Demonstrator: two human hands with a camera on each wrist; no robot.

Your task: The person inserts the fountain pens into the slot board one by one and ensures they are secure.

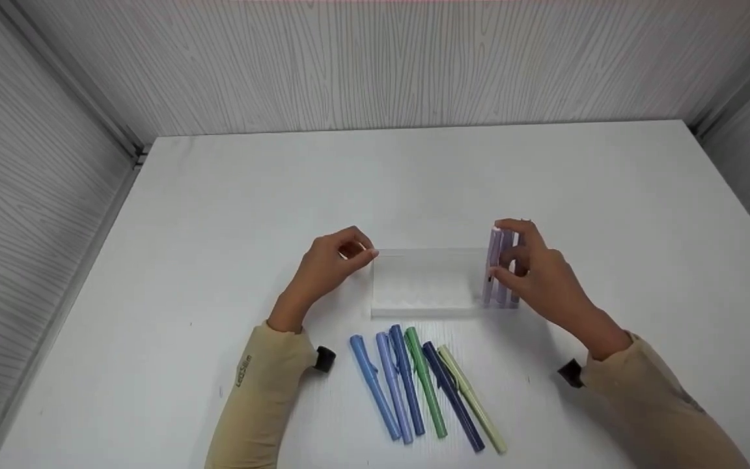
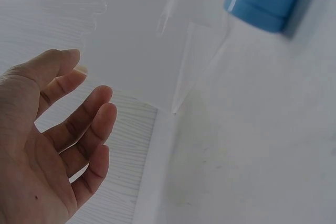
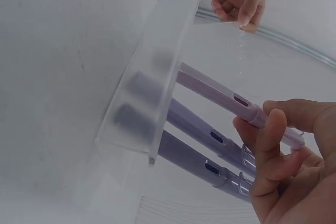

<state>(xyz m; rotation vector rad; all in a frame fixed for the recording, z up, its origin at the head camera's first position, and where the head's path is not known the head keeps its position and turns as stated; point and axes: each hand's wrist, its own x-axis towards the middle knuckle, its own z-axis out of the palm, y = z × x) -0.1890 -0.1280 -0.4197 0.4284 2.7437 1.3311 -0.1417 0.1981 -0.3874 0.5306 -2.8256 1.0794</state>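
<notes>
A translucent plastic pen holder (image 1: pixel 424 283) stands in the middle of the white table. My left hand (image 1: pixel 333 264) pinches its upper left corner between thumb and index finger, the other fingers loosely bent. At the right end, my right hand (image 1: pixel 544 273) grips the upper part of a pale lilac pen (image 3: pixel 215 92), whose lower end sits in the holder's base. Two darker purple pens, a middle one (image 3: pixel 195 124) and an outer one (image 3: pixel 184 156), stand beside it in the same base. The right fingers partly cover the tops of these pens.
In front of the holder lie several capped pens side by side: light blue (image 1: pixel 375 387), periwinkle (image 1: pixel 393 391), blue (image 1: pixel 407 381), green (image 1: pixel 425 381), navy (image 1: pixel 453 396) and pale green (image 1: pixel 472 398). Wood-grain panels (image 1: pixel 375 65) border the table at back and sides.
</notes>
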